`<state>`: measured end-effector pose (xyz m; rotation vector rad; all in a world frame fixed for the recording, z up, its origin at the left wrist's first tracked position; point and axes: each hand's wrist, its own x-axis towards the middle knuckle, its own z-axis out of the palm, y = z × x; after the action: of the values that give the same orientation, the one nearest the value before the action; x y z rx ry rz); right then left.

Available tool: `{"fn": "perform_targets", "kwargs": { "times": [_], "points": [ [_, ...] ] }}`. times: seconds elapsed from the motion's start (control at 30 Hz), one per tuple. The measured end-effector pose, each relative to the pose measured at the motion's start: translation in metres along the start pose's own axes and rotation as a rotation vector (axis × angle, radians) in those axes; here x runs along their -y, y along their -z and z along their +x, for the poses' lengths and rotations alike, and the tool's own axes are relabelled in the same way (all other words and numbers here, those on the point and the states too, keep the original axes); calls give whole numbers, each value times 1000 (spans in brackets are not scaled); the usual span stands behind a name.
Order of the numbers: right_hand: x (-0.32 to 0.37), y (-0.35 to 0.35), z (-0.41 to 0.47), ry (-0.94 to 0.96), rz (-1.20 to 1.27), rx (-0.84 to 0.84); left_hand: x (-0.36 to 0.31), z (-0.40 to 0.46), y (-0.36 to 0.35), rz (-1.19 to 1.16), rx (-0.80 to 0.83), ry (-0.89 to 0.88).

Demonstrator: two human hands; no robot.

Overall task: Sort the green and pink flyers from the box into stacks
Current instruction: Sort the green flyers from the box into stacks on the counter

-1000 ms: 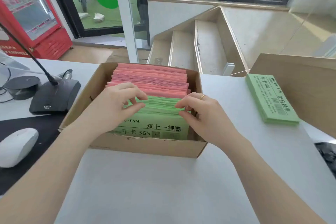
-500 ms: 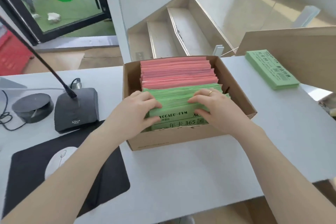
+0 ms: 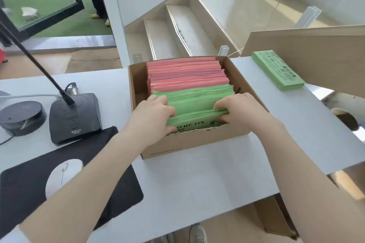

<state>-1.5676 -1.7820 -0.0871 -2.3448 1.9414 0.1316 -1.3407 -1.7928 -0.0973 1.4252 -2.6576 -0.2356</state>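
A: What lay at the left of the frame?

B: A white mouse (image 3: 62, 176) sat on a black pad (image 3: 25, 199), with a microphone base (image 3: 74, 117) above it on the desk (image 3: 197, 179). None of it touched the box (image 3: 189, 145).

A: And the hands?

B: The left hand (image 3: 152, 115) was inside the box at the left end of the green flyers (image 3: 197, 102), its fingers curled round a front bundle. The right hand (image 3: 240, 110) pinched the same bundle at its right end. I'd judge both ends were held so the loose sheets would lift together.

A: Where were the pink flyers (image 3: 187, 75)?

B: Behind the green ones, standing in the back half of the box, untouched.

A: Any room to move?

B: The box walls sat close at both ends, so straight up looked easiest. Bare desk lay below the box and to its right; a green stack (image 3: 277, 72) rested at upper right, near the desk's edge beside a board (image 3: 316, 55).
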Motion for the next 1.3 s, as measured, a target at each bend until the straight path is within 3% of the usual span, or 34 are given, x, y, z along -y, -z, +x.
{"fn": "perform_targets", "kwargs": {
  "times": [0.1,0.3,0.47,0.53,0.63,0.77,0.97,1.03,1.1,1.3],
  "points": [
    [-3,-4,1,2,-53,-75,2,-1,-1,-58,-40,5],
    [-9,13,-33,37,52,-525,-20,-27,12,-502,-546,58],
    [-23,47,-85,76,168,-547,-70,-47,16,-813,-648,11],
    [-32,52,-110,109,219,-475,-92,-56,6,-933,-654,-9],
    [-46,41,-139,116,224,-273,-123,-72,-19,-897,-658,29],
    [-57,-9,-158,121,144,-110,-144,-92,-73,-1039,-506,255],
    [-67,-50,-164,32,295,-244,-158,-107,-101,-1150,-514,407],
    [-76,-50,-170,-28,448,-193,-157,-109,-100,-1219,-484,421],
    [-86,-53,-179,-97,773,-139,-154,-112,-101,-1302,-449,414],
    [-91,-89,-192,-226,1466,-219,-154,-112,-108,-1358,-337,388]
  ]
}}
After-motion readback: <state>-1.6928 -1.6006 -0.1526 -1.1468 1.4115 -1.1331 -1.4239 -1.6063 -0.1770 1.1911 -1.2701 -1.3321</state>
